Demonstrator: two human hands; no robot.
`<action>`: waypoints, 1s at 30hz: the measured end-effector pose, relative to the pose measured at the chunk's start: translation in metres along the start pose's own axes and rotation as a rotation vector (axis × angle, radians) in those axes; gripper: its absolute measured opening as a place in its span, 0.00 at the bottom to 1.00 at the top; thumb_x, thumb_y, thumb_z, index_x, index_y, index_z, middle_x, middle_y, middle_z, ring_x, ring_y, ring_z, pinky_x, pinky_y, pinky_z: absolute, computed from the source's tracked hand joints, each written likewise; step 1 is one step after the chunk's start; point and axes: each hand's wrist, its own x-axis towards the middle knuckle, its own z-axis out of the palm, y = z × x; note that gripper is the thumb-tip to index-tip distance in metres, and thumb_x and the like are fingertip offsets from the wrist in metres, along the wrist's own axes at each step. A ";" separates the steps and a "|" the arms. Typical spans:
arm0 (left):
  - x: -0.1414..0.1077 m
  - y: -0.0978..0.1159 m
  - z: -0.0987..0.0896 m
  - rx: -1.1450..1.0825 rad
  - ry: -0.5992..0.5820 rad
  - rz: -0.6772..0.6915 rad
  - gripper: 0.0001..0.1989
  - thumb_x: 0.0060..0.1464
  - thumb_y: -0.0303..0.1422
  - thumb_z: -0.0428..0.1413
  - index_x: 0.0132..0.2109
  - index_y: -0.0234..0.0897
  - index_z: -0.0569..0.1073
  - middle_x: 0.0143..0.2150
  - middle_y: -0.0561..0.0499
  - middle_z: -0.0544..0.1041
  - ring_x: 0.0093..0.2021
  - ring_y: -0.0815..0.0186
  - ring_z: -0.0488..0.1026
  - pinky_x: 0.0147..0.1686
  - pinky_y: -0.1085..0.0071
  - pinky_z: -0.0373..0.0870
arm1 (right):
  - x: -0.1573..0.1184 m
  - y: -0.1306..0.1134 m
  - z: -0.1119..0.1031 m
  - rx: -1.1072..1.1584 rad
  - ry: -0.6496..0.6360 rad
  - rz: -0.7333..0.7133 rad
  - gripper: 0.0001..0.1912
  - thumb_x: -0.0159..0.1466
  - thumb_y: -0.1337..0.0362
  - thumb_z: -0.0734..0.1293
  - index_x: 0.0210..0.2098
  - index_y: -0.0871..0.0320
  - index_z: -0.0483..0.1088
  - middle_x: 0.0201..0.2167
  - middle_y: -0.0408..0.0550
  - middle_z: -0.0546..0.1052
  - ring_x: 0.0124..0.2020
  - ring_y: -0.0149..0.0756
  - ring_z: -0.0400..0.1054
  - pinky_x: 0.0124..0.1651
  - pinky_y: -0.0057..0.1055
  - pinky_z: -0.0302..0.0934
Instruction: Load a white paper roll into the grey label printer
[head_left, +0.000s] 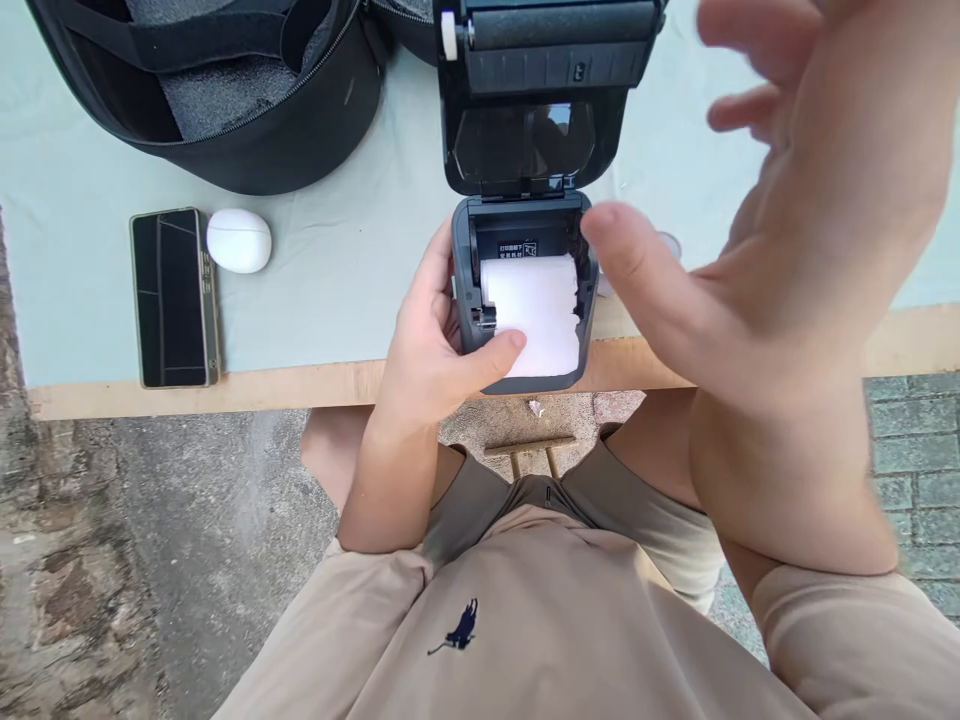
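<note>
Black printer [536, 222] in front of you, at the near edge of the pale surface [337, 290]; whether it rests there or is lifted, cannot tell. Its lid [555, 75] stands swung back on the far side, roller showing. White paper roll [544, 310] seated in the bay, right edge ragged against the dark wall.

Your left hand [435, 345] is clamped on the printer: fingers along the left side, thumb laid over the roll's near part. Your right hand [780, 250] is raised to the right, close to the camera, fingers spread, nothing in it; thumb tip overlaps the printer's right rim in view, contact unclear.

Farther left on the surface: a white mouse [240, 240], just beside it a dark-screened phone [171, 300] near the front edge. Beyond them, an open black case [322, 125] with grey foam [225, 100] inside, strap [180, 42] across it.
</note>
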 end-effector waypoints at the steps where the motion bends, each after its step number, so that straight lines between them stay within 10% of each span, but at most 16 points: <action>1: 0.000 0.001 0.000 0.003 0.007 -0.007 0.39 0.42 0.34 0.65 0.62 0.42 0.61 0.57 0.47 0.72 0.53 0.59 0.73 0.47 0.67 0.75 | 0.003 -0.001 0.001 0.008 -0.004 0.009 0.31 0.66 0.52 0.57 0.60 0.68 0.58 0.62 0.54 0.63 0.65 0.44 0.57 0.65 0.40 0.52; 9: -0.002 0.005 0.001 0.042 0.003 -0.010 0.36 0.42 0.30 0.65 0.59 0.41 0.63 0.51 0.48 0.73 0.42 0.66 0.74 0.37 0.72 0.74 | -0.004 -0.006 0.000 -0.016 0.031 -0.137 0.08 0.66 0.61 0.60 0.38 0.56 0.69 0.38 0.45 0.74 0.45 0.32 0.69 0.49 0.32 0.65; 15: -0.001 0.009 0.002 -0.011 -0.033 -0.033 0.32 0.40 0.28 0.65 0.54 0.39 0.66 0.49 0.49 0.72 0.41 0.66 0.75 0.35 0.73 0.74 | -0.007 0.005 -0.004 -0.129 -0.198 -0.250 0.02 0.60 0.64 0.67 0.34 0.53 0.72 0.40 0.44 0.76 0.42 0.36 0.70 0.46 0.39 0.64; 21: 0.001 0.005 0.006 -0.116 0.044 -0.028 0.32 0.47 0.48 0.61 0.56 0.45 0.62 0.55 0.47 0.71 0.58 0.53 0.70 0.44 0.66 0.75 | -0.006 -0.001 -0.004 -0.112 -0.197 -0.166 0.13 0.62 0.61 0.66 0.47 0.55 0.69 0.53 0.51 0.71 0.54 0.39 0.67 0.49 0.37 0.66; 30: -0.002 0.018 0.010 -0.066 0.089 -0.115 0.28 0.50 0.49 0.60 0.53 0.38 0.69 0.48 0.46 0.74 0.54 0.51 0.74 0.46 0.60 0.76 | -0.008 -0.006 -0.006 -0.108 -0.300 -0.143 0.17 0.63 0.61 0.66 0.51 0.54 0.65 0.56 0.50 0.69 0.55 0.35 0.67 0.45 0.32 0.68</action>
